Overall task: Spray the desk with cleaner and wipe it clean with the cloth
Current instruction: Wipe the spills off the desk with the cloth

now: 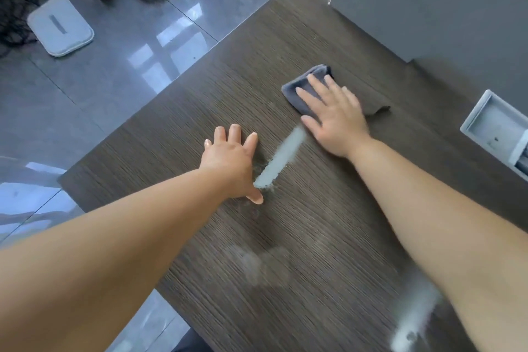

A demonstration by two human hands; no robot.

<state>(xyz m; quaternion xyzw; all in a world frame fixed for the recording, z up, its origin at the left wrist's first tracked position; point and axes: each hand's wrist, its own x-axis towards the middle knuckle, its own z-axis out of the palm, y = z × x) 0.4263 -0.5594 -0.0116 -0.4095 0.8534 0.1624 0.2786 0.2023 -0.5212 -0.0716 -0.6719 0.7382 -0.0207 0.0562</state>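
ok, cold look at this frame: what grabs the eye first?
Two bare arms reach across the dark wood-grain desk. The right hand presses flat on a grey cloth at the far side, and the left hand lies spread flat on the bare top. Between them a pale streak runs diagonally, and a second pale smear shows beside the right forearm at the bottom.

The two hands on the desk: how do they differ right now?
The right hand presses flat on the grey cloth; the left hand rests bare on the desk. The right hand reaches farther across; the left hand sits nearer the person and the desk's left edge. Shared: both lie palm down with fingers straight, one at each end of the white streak.
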